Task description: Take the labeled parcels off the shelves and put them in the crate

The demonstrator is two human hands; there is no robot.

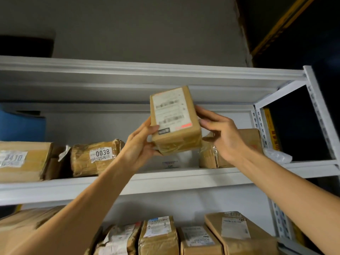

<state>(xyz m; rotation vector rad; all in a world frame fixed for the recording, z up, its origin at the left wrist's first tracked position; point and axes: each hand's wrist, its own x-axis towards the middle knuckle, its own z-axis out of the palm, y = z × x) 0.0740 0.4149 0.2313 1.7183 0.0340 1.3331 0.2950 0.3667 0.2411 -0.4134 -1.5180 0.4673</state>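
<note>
The label on the parcel (174, 122) is too blurred to read. The parcel hides most of a white packet (171, 161) lying on the middle shelf (165, 183) behind it, and my right hand (220, 137) covers part of a brown box (252, 142) there. I hold the parcel in the air in front of that shelf, its long axis nearly upright, top leaning a little left, label face towards me. My left hand (141, 144) grips its lower left corner, thumb on the label face; my right hand clasps its right side. The middle shelf carries three brown parcels, counting the box, one of them the 0038 parcel (100, 155). Five lower parcels (158, 234) show below, cut off by the bottom edge, the leftmost blurred.
</note>
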